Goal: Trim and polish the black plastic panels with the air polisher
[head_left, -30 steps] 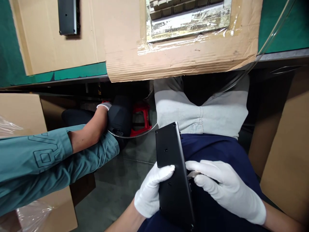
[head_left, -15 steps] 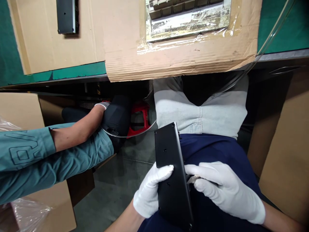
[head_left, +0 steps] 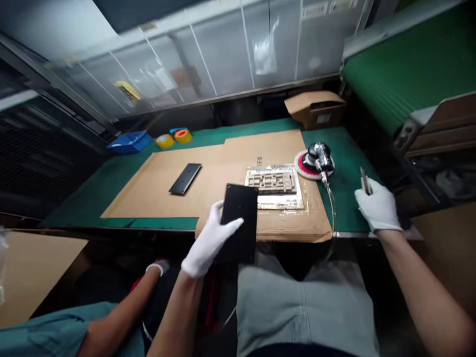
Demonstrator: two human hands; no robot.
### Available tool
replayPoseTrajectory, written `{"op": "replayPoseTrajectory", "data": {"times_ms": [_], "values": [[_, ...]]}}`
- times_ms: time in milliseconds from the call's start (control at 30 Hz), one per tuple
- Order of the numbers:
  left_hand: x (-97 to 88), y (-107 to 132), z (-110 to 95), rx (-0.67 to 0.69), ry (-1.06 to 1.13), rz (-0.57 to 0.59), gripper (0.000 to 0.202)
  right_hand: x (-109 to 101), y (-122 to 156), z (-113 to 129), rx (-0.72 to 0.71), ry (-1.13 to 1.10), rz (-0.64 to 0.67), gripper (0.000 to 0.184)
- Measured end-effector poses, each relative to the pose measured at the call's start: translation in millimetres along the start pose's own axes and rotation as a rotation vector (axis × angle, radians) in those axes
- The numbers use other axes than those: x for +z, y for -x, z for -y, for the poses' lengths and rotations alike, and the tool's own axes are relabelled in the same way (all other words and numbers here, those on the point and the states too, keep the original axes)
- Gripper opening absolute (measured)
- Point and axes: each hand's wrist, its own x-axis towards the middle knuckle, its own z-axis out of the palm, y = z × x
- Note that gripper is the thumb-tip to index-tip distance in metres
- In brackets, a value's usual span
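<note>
My left hand [head_left: 210,242], in a white glove, grips a black rectangular plate [head_left: 240,223] with small holes, raised over the table's front edge. My right hand [head_left: 378,206], also white-gloved, is apart from the plate at the right of the table, pinching a small thin metal tool [head_left: 366,181] upright. Nearest to that hand is a pneumatic orbital sander [head_left: 318,161] on a red-and-white pad. A similar black plate [head_left: 185,178] lies on the cardboard sheet [head_left: 156,193].
A foil-and-plastic-wrapped tray of parts [head_left: 273,181] lies ahead. Tape rolls [head_left: 173,138], a blue bin [head_left: 128,142] and a cardboard box [head_left: 315,109] stand behind. A co-worker's hand [head_left: 158,267] and teal sleeve reach in at lower left.
My head has lifted from my lap to the table. My hands have parted: the left still holds the plate, and the right has carried the metal tool away to the right.
</note>
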Motion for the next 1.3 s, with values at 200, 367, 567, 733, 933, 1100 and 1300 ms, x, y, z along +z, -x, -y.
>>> {"op": "replayPoseTrajectory", "data": {"times_ms": [200, 367, 567, 733, 933, 1100, 1300], "values": [[31.9, -170, -38, 0.295, -0.622, 0.62, 0.073, 57, -28, -5, 0.059, 0.355, -0.067, 0.046], [57.9, -254, -40, 0.357, -1.038, 0.802, 0.079, 68, -26, -13, 0.082, 0.366, -0.123, 0.043], [60.9, -241, -8, 0.627, -1.217, 0.621, 0.08, 70, -28, -13, 0.054, 0.387, -0.101, 0.04], [58.5, -228, 3, 0.67, -1.38, 0.667, 0.112, 72, -28, -12, 0.028, 0.406, -0.082, 0.039], [61.4, -234, 14, 0.798, -1.384, 0.704, 0.101, 76, -26, -19, 0.002, 0.436, -0.073, 0.039], [59.6, -233, 37, 1.015, -1.393, 0.607, 0.089, 74, -33, -6, -0.044, 0.432, -0.112, 0.04], [64.7, -216, 41, 1.092, -1.412, 0.47, 0.075, 68, -105, 96, 0.01, 0.229, 0.066, 0.076]]}}
